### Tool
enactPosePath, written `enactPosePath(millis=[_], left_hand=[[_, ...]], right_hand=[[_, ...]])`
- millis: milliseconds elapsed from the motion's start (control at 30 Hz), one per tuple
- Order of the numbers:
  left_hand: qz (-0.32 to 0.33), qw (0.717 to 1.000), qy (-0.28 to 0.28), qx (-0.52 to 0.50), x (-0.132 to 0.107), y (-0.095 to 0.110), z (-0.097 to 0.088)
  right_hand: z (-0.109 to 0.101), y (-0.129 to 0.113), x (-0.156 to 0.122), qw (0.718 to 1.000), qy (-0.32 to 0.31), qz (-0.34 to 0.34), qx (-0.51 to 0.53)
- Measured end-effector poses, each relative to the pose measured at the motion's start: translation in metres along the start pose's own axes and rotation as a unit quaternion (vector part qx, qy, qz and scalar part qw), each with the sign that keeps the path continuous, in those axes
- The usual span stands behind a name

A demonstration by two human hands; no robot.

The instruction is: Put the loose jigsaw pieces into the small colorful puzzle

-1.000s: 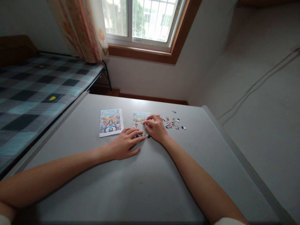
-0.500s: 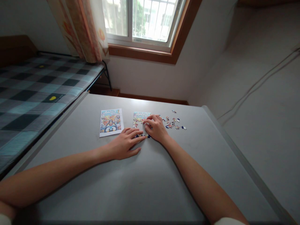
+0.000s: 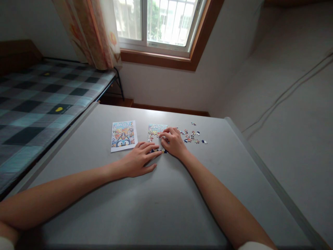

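A partly joined jigsaw puzzle [image 3: 157, 129] lies on the grey table, with a gap in its middle. My left hand [image 3: 142, 159] rests flat at the puzzle's lower left, fingers spread, the fingertips on its bottom row of pieces [image 3: 163, 151]. Over the puzzle's right side is my right hand [image 3: 173, 141], its fingers curled down with thumb and index finger close together. Whatever lies between those fingertips is too small to make out. Loose puzzle pieces [image 3: 192, 136] are scattered just right of my right hand. The picture card [image 3: 124, 136] lies left of the puzzle.
The table [image 3: 156, 205] has a raised edge on its right side. A bed with a checked mattress [image 3: 78, 91] stands along the left. Beyond the table are a window [image 3: 166, 24] and an orange curtain [image 3: 91, 34]. A cable [image 3: 281, 96] runs along the right wall.
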State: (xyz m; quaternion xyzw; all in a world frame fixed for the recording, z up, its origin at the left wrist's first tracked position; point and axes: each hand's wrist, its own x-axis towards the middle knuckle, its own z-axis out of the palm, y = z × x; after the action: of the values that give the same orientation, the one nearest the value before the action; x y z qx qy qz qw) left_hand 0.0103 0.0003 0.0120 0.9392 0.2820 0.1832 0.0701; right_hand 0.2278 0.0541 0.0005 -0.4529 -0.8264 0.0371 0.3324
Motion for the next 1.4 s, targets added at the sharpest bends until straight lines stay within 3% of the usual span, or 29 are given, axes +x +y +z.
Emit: enactPosePath(millis=[700, 867, 1200, 1400], left_hand=[[0.004, 1.0, 0.002, 0.005, 0.0006, 0.0007, -0.0005], [0.002, 1.0, -0.002, 0.004, 0.0001, -0.0001, 0.0002], [-0.002, 1.0, -0.004, 0.003, -0.0002, 0.0004, -0.0012], [-0.001, 1.0, -0.006, -0.004, -0.0005, -0.0002, 0.0]], right_hand=[[-0.0008, -0.0001, 0.0007, 1.0, 0.005, -0.001, 0.005], [0.0005, 0.0021, 0.0016, 1.0, 0.016, 0.024, 0.004], [0.0011, 0.0067, 0.003, 0.988, 0.1, 0.12, -0.005], [0.0008, 0.0054, 0.0029, 0.991, 0.067, 0.114, -0.006]])
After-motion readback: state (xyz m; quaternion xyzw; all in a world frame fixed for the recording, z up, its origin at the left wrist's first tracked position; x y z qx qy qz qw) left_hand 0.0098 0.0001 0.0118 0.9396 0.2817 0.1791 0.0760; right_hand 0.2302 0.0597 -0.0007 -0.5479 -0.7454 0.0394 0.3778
